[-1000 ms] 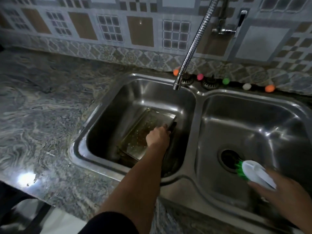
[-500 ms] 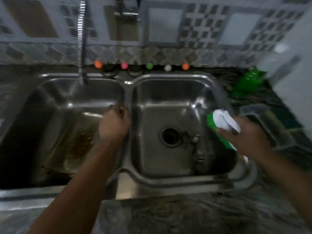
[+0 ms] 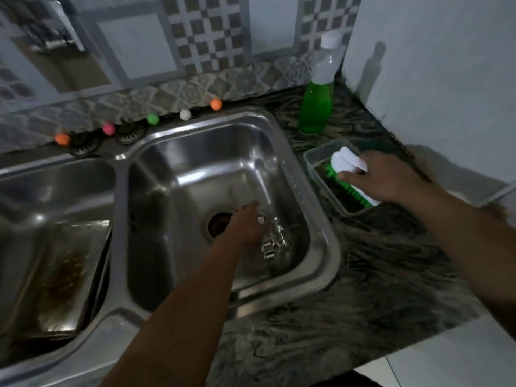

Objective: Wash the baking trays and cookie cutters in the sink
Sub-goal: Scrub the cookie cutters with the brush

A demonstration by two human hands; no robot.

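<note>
My left hand (image 3: pixel 247 227) is down in the right basin (image 3: pixel 300 191) beside the drain (image 3: pixel 219 223), fingers reaching onto the metal cutters (image 3: pixel 273 240) lying on the bottom; I cannot tell whether they grip one yet. In the left basin (image 3: pixel 55 174) a tray (image 3: pixel 64 277) sits tilted, its floor stained brown. Further right, my right hand (image 3: pixel 382 177) grips the white handle of the brush (image 3: pixel 347 169), thumb and fingers curled round it, its green bristles down inside a clear tub (image 3: pixel 318 156) on the counter (image 3: pixel 377 275). Behind the tub stands a bottle (image 3: pixel 317 107) of green liquid near the wall corner. Along the back rim lie small coloured balls (image 3: pixel 152 119): orange, pink, green, white, orange.
</note>
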